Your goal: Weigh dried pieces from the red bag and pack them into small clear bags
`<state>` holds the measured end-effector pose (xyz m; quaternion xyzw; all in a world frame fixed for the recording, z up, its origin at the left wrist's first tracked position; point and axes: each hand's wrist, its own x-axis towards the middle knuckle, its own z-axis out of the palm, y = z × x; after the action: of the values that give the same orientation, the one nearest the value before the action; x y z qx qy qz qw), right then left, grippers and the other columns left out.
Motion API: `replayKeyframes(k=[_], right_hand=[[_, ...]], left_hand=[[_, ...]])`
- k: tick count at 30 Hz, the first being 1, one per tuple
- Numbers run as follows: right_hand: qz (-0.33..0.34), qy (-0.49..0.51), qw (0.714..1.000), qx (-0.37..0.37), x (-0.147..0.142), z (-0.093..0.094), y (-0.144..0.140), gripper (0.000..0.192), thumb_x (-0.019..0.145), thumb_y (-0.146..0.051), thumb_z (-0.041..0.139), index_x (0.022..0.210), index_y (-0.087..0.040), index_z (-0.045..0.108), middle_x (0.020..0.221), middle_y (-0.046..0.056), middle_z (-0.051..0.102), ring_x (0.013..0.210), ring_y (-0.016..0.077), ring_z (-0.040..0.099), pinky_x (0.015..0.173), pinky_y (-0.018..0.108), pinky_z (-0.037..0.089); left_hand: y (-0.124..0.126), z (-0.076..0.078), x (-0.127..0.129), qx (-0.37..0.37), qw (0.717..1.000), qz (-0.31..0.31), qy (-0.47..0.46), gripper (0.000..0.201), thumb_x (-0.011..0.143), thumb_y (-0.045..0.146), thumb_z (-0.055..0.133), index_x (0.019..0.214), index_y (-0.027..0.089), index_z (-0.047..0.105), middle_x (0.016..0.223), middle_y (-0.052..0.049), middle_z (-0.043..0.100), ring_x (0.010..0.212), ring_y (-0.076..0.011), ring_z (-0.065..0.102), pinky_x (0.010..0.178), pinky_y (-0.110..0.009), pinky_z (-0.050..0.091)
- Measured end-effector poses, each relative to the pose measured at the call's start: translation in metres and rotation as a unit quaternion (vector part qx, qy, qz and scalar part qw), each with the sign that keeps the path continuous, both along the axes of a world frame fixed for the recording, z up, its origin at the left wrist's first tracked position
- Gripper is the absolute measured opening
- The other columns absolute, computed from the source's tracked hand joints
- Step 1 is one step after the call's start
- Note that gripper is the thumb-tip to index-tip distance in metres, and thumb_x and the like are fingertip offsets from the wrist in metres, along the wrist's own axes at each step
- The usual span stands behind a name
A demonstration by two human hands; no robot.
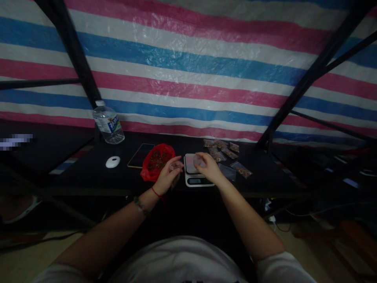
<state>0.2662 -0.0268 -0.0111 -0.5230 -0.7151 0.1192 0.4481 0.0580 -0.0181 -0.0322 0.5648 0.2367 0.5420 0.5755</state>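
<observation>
Short-sleeved white shirt (182,261), red wrist cord (157,193), beaded bracelet (140,206)

There's one scale (189,165), one red bag (147,174), one bottle (109,125).

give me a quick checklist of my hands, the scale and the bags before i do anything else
1. Scale pan clear of hands: not ok; the right hand is over it, fingers at something clear.
2. Display readable: cannot tell; the digits are too small here.
3. Left hand free: not ok; it has something clear and crinkled at its fingers.
4. Red bag open: ok; the loose brownish contents show.
5. Flat clear bag close by: ok; it lies just beside the scale, near the right hand.
6. Small filled bags sealed: cannot tell; the closures are too small.
</observation>
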Motion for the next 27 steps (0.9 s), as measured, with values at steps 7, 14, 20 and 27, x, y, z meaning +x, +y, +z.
replayKeyframes(k=[7, 14, 20, 27], right_hand=[[-0.095, -0.068, 0.993, -0.027, 0.023, -0.035, 0.022, 0.050, 0.069, -0.020, 0.064, 0.118, -0.018, 0.058, 0.108, 0.010, 0.064, 0.109, 0.0253, 0.055, 0.101, 0.046, 0.038], [-0.073, 0.002, 0.997, 0.027, 0.003, 0.008, -0.003, 0.034, 0.074, -0.028, 0.063, 0.107, -0.020, 0.063, 0.111, 0.010, 0.062, 0.109, 0.0256, 0.054, 0.099, 0.045, 0.039], [0.146, 0.222, 0.944, -0.194, -0.041, 0.019, -0.027, 0.032, 0.076, -0.042, 0.065, 0.099, -0.021, 0.063, 0.080, 0.002, 0.065, 0.071, 0.0159, 0.060, 0.059, 0.025, 0.045], [0.148, 0.281, 0.918, -0.236, -0.049, 0.024, -0.036, 0.027, 0.069, -0.042, 0.073, 0.079, -0.018, 0.067, 0.069, 0.000, 0.062, 0.059, 0.0113, 0.054, 0.053, 0.022, 0.040]], left_hand=[[0.002, 0.004, -0.005, -0.026, 0.995, -0.072, -0.067, 0.055, 0.071, 0.035, 0.063, 0.121, 0.013, 0.054, 0.093, -0.007, 0.065, 0.078, -0.0165, 0.059, 0.076, -0.030, 0.045], [-0.009, 0.018, -0.005, -0.064, 0.993, -0.061, -0.073, 0.041, 0.073, 0.038, 0.057, 0.105, 0.014, 0.064, 0.102, -0.010, 0.066, 0.095, -0.0223, 0.060, 0.087, -0.033, 0.044], [-0.015, 0.021, -0.004, -0.003, 0.998, -0.059, -0.025, 0.038, 0.081, 0.035, 0.042, 0.100, 0.016, 0.068, 0.106, -0.010, 0.066, 0.106, -0.0276, 0.057, 0.099, -0.044, 0.039], [-0.016, 0.028, -0.013, 0.198, 0.975, -0.015, 0.104, 0.043, 0.091, 0.033, 0.031, 0.112, 0.022, 0.067, 0.133, -0.007, 0.053, 0.129, -0.0248, 0.041, 0.113, -0.043, 0.023]])
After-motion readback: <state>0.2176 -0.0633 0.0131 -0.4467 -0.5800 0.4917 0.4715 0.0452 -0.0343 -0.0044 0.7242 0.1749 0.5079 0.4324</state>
